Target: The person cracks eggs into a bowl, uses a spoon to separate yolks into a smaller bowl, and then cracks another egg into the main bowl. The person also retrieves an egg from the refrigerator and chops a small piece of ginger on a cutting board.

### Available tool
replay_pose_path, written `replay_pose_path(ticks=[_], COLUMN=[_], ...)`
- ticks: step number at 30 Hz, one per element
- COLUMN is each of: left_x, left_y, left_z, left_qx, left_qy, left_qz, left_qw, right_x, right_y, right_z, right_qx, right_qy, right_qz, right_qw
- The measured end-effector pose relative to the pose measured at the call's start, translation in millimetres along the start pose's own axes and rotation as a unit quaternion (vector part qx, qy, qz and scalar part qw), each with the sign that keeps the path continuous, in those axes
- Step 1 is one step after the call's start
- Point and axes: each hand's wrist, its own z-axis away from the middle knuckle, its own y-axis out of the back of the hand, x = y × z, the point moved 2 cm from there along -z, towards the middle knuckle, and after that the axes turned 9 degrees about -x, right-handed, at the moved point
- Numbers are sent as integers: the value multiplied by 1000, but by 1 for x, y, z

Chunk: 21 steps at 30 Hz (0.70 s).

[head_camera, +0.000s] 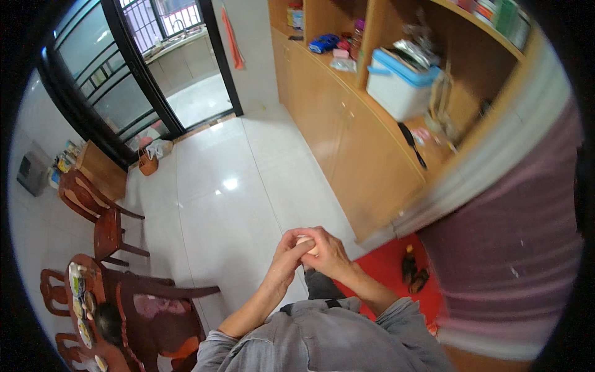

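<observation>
Both hands are together in front of my waist around a small pale rounded object point(307, 246), possibly an egg. My left hand point(289, 255) wraps it from the left, its thumb lying across the front. From the other side my right hand point(331, 253) closes over it with curled fingers. The fingers hide much of the object. Below them are my grey clothing and white floor tiles point(228, 200).
A wooden cabinet point(320, 111) on the right holds a blue-and-white cooler box point(402, 83). At left stand a wooden chair point(109, 232) and a round dining table point(104, 283) with dishes. A sliding door point(139, 79) stands partly open ahead. Shoes point(411, 269) rest on a red mat point(379, 265).
</observation>
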Motion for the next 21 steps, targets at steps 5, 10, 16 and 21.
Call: replay_pose_path(ticks=[5,10,16,21], left_x=[108,202,299,408], left_y=[83,183,318,407], left_z=[-105,-194,-314,-418], left_qx=[117,158,166,155], left_qy=[-27,-74,-97,-75], left_qz=[31,64,51,48], left_qw=[992,983,980,984], right_x=[40,77,132,156], right_y=[-15,-51,-112,-134], right_z=[-185,-355,-553,-715], right_qx=[-83,-139,-169,-172], right_qy=[60,116,95,60], right_qz=[-61,-138,-135,-152], right_qw=[993,974,972,972])
